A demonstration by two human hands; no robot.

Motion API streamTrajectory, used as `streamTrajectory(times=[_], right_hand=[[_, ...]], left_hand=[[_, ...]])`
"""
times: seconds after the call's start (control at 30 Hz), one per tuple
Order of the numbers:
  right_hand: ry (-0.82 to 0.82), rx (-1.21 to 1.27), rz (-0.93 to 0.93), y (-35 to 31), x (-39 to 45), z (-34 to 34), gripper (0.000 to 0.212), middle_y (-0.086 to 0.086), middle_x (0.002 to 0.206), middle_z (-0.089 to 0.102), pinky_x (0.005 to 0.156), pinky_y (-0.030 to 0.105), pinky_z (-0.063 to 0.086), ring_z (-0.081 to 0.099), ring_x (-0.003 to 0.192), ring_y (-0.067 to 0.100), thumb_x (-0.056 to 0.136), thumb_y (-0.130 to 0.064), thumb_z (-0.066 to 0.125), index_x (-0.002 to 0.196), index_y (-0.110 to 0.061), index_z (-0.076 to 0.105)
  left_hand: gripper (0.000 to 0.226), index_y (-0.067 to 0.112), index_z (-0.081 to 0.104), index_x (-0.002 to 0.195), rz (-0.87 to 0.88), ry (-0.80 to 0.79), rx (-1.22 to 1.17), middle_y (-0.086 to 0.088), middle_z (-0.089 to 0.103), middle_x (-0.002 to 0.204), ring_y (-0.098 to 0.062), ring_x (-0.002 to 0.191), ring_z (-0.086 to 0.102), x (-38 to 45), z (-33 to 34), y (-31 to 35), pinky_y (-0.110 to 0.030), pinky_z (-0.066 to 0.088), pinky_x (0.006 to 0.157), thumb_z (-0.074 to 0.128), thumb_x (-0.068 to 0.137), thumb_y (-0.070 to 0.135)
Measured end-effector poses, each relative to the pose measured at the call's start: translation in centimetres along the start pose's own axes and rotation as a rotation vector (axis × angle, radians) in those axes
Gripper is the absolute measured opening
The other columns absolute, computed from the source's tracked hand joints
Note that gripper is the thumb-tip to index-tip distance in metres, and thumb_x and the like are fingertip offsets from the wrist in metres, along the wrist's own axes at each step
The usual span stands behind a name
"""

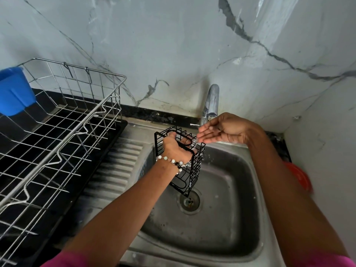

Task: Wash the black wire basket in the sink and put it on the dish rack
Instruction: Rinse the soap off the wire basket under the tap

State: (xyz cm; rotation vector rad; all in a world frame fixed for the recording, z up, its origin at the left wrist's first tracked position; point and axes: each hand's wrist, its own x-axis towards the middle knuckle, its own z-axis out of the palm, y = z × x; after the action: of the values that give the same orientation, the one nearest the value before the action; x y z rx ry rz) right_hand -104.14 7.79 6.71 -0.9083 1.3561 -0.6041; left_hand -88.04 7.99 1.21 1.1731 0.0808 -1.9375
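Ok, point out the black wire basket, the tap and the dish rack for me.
black wire basket (194, 171): head view, on its lower side wires over the sink.
tap (212, 99): head view, on the chrome spout.
dish rack (81, 130): head view, on its long near rail.

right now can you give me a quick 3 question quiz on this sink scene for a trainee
1. True or false: the black wire basket sits on the dish rack.
2. Which hand grips the basket? A) left hand B) right hand
3. Fill in: the blue cup hangs at the rack's far ____ corner.

Key: 1 false, it is held over the sink. 2 A; the right is open beneath the tap. 3 left.
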Motion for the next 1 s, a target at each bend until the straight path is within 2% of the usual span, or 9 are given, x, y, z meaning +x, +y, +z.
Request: streamTrajectory(times=[0.1,0.23,0.37,0.43,0.57,0.7,0.83,0.93,1.0], right_hand=[[0.120,-0.089,0.002,0.0,0.2,0.3,0.028,0.036,0.110,0.062,0.081,0.041,0.057,0.067,0.098,0.037,0.095,0.013,0.036,0.108,0.013,0.060],[0.022,0.001,0.001,-0.2,0.1,0.6,0.030,0.033,0.108,0.063,0.084,0.041,0.057,0.066,0.102,0.038,0.096,0.013,0.032,0.111,0.013,0.059],[0.136,-0.097,-0.012,-0.3,0.3,0.9,0.026,0.034,0.108,0.063,0.082,0.041,0.057,0.068,0.095,0.037,0.095,0.012,0.035,0.105,0.014,0.059],[0.071,-0.034,-0.015,-0.4,0.2,0.9,0.028,0.033,0.107,0.063,0.086,0.042,0.056,0.066,0.101,0.039,0.095,0.013,0.034,0.110,0.015,0.058],[0.153,-0.152,0.012,-0.5,0.1,1.1,0.027,0.034,0.107,0.062,0.093,0.044,0.053,0.065,0.102,0.040,0.095,0.011,0.038,0.114,0.017,0.056],[0.075,-0.013,-0.006,-0.6,-0.3,0.9,0.031,0.033,0.107,0.064,0.085,0.042,0.056,0.066,0.102,0.039,0.096,0.013,0.031,0.112,0.016,0.057],[0.127,-0.124,0.024,-0.4,-0.5,0.9,0.027,0.036,0.109,0.062,0.079,0.041,0.058,0.067,0.098,0.039,0.095,0.011,0.035,0.111,0.017,0.057],[0.049,-0.024,0.012,-0.4,-0.6,0.8,0.030,0.033,0.106,0.064,0.081,0.040,0.058,0.067,0.100,0.039,0.095,0.014,0.033,0.111,0.015,0.059],[0.094,-0.053,0.009,-0.5,-0.3,0.9,0.030,0.033,0.106,0.064,0.080,0.040,0.058,0.068,0.097,0.038,0.096,0.013,0.033,0.109,0.015,0.059]], left_hand=[[0.024,0.011,0.051,0.100,0.005,0.001,0.012,-0.009,0.052,0.084,-0.026,0.083,0.055,0.2,-0.3,0.1,-0.051,0.040,0.089,0.039,0.100,0.031],[0.034,0.013,0.053,0.124,0.016,0.036,0.113,-0.010,0.059,0.102,-0.027,0.098,0.056,0.0,-0.6,0.4,-0.049,0.043,0.073,0.039,0.096,0.027],[0.029,0.012,0.054,0.085,0.032,0.033,0.197,-0.015,0.063,0.088,-0.031,0.101,0.060,-0.7,-1.0,0.5,-0.045,0.039,0.102,0.036,0.099,0.030],[0.031,0.016,0.051,0.085,0.050,0.032,0.241,-0.018,0.066,0.083,-0.033,0.096,0.063,-0.7,-1.1,0.6,-0.047,0.038,0.105,0.034,0.100,0.038],[0.035,0.020,0.053,0.091,0.054,0.025,0.305,-0.020,0.069,0.082,-0.032,0.080,0.066,-0.5,-1.3,0.7,-0.044,0.044,0.095,0.033,0.100,0.048],[0.038,0.020,0.055,0.098,0.046,-0.003,0.362,-0.018,0.069,0.083,-0.031,0.079,0.066,-0.5,-1.2,0.9,-0.040,0.048,0.079,0.033,0.100,0.051],[0.039,0.018,0.055,0.094,0.042,-0.005,0.407,-0.018,0.070,0.065,-0.031,0.075,0.066,-0.7,-1.4,0.9,-0.041,0.049,0.088,0.034,0.100,0.051],[0.039,0.017,0.056,0.098,0.043,0.001,0.436,-0.017,0.069,0.064,-0.031,0.073,0.066,-0.7,-1.4,1.1,-0.038,0.051,0.078,0.035,0.100,0.049],[0.037,0.017,0.055,0.097,0.041,0.005,0.465,-0.016,0.069,0.061,-0.030,0.071,0.066,-0.7,-1.5,1.2,-0.035,0.051,0.073,0.035,0.101,0.048]])
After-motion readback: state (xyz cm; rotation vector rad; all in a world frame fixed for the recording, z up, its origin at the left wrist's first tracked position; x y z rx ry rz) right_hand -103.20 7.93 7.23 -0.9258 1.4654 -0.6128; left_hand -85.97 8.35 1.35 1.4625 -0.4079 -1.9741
